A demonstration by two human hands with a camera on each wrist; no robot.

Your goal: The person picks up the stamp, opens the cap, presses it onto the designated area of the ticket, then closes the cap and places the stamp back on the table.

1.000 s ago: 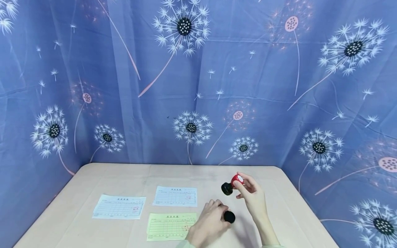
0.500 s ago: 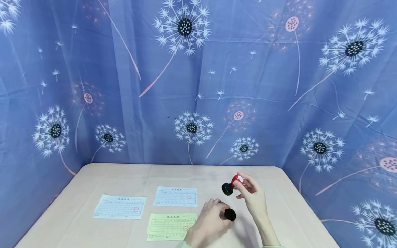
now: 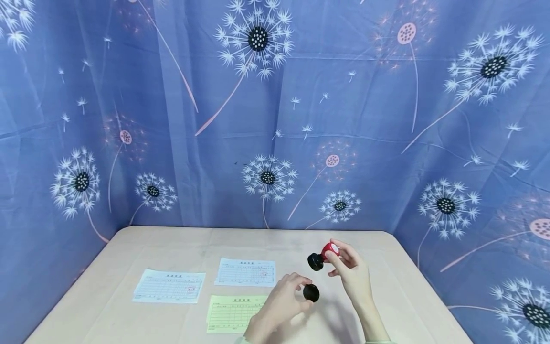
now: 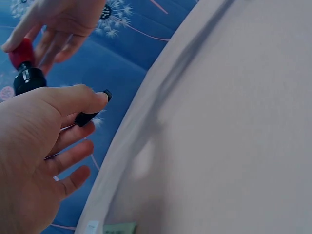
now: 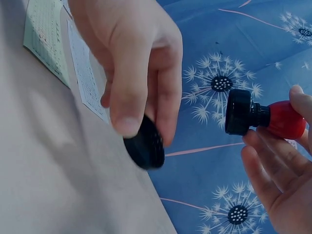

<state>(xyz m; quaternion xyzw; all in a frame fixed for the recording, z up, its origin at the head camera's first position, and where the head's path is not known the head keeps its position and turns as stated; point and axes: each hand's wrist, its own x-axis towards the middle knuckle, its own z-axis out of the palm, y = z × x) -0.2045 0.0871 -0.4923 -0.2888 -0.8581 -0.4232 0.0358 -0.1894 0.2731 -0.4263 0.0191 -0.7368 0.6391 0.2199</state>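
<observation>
In the head view my right hand (image 3: 356, 277) grips the red handle of a round stamp (image 3: 315, 262) above the table. The stamp's wide black end points left and slightly down. Below and to the left of it, my left hand (image 3: 277, 303) pinches a round black cap (image 3: 311, 293) between thumb and fingertips. From the right wrist, the cap (image 5: 145, 146) shows as a shallow disc held at its edge, apart from the stamp's black end (image 5: 239, 112). In the left wrist view the cap (image 4: 87, 117) appears edge-on under the thumb, the other fingers spread.
Two pale blue printed slips lie on the table (image 3: 172, 325), one at the left (image 3: 169, 286) and one in the middle (image 3: 245, 272). A green slip (image 3: 232, 313) lies in front, partly behind my left hand. A blue dandelion-patterned curtain (image 3: 206, 181) stands behind the table.
My left hand has shifted a little up and left with the black cap and turned it to face more toward the camera. The right hand with the stamp stays nearly where it was.
</observation>
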